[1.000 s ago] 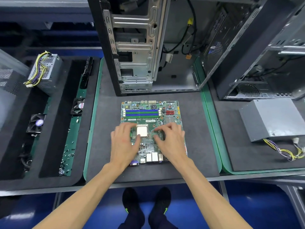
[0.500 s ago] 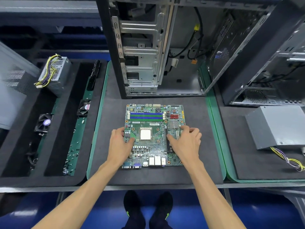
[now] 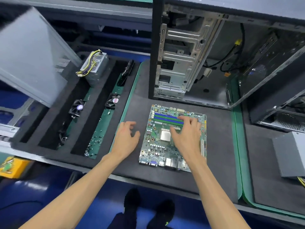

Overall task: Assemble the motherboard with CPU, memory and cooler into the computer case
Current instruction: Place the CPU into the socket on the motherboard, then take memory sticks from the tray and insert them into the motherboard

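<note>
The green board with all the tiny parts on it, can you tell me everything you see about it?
The motherboard is a flat green circuit board lying on the dark grey mat, in front of the open computer case. It has long blue and green memory slots near its far edge, a square silver CPU in the middle, and metal ports along its near edge. The right hand reaches over it; the left hand is beside it.

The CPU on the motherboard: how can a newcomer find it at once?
Find the green motherboard lying flat on the dark mat before the open computer case. Near its middle sits the CPU, a plain silvery square, unlike the long blue memory slots beyond it.
</note>
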A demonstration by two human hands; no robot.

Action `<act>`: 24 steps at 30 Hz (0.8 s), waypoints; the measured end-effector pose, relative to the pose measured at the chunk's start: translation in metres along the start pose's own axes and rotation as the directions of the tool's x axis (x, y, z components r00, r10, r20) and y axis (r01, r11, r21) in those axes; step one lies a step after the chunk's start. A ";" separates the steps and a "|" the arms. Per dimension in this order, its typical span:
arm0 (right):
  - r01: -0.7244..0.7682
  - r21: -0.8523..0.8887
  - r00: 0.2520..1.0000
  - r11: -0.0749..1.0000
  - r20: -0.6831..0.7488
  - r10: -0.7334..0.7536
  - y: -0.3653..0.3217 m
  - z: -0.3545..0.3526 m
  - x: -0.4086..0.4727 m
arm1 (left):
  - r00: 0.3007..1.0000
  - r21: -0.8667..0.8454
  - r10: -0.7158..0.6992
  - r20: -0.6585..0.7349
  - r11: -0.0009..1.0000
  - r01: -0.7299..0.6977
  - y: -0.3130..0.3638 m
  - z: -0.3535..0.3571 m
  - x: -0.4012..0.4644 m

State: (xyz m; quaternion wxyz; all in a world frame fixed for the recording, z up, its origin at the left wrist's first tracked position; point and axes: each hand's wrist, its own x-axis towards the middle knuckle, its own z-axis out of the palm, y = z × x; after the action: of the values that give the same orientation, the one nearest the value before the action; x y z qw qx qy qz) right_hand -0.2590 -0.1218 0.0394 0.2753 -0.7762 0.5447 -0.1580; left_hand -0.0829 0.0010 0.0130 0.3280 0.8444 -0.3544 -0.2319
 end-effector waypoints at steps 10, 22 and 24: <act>0.245 0.208 0.963 0.947 0.059 -0.262 -0.106 0.070 -0.007 | 0.992 -0.119 -0.081 -0.096 0.990 0.070 -0.082 -0.088 0.033; 0.108 0.069 0.982 0.992 0.150 -0.117 -0.192 0.171 -0.013 | 0.957 -0.312 -0.227 0.183 0.909 0.275 -0.155 -0.144 0.105; 0.096 0.041 0.987 0.995 0.127 -0.101 -0.194 0.183 -0.012 | 0.937 -0.289 -0.237 0.256 0.906 0.309 -0.155 -0.135 0.110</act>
State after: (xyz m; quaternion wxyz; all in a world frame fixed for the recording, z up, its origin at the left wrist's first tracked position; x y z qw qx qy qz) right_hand -0.0166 -0.0141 0.0097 0.3152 -0.8058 0.4840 -0.1303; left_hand 0.1415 0.0537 -0.0246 0.3864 0.7900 -0.2223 -0.4210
